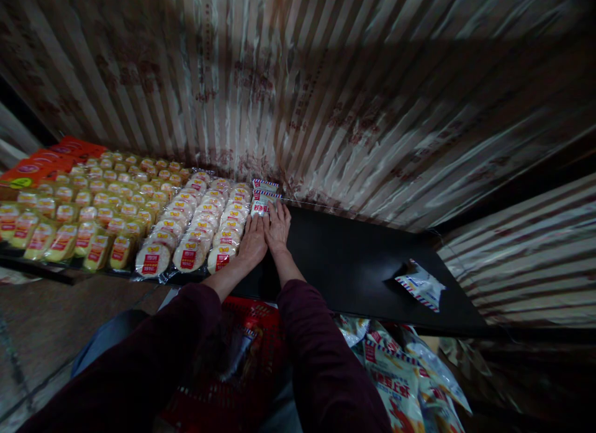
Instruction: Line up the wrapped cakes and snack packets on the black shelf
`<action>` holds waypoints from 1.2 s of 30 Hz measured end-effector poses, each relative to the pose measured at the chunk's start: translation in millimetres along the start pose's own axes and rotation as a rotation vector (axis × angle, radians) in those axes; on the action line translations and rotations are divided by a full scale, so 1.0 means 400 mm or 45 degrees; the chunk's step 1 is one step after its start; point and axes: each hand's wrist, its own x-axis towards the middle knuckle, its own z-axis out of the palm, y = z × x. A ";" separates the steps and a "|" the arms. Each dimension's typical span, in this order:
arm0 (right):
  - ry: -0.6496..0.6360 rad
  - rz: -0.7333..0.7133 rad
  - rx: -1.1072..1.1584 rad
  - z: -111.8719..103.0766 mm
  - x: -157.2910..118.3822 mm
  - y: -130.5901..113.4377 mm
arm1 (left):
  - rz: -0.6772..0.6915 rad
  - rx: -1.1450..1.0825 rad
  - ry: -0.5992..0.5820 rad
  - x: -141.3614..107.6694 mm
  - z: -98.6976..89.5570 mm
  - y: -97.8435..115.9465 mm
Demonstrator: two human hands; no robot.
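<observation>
One camera, worn on the head, looks forward and down from above the person's own arms. The left sleeve [153, 352] and right sleeve [326, 352] enter large at the bottom edge, nearest the lens, and narrow toward the left hand [254, 241] and right hand [278, 227], farther off near the centre of the frame. The black shelf [326, 253] crosses the middle at a slant, seen from its front and above; beyond it, striped sheeting [261, 79] fills the top. Floor [41, 321] shows at lower left. The lower right corner seems too dark to judge depth.
</observation>
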 end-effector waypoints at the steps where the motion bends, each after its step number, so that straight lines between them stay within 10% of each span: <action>1: -0.030 -0.026 -0.023 -0.004 0.008 -0.003 | -0.050 -0.016 -0.005 0.001 0.000 0.000; 19: -0.159 -0.077 -0.118 -0.002 0.039 -0.002 | -0.182 -0.026 -0.022 0.003 -0.001 0.011; 36: 0.044 0.286 0.186 -0.037 -0.159 0.003 | 0.129 0.027 -0.036 -0.109 -0.016 0.050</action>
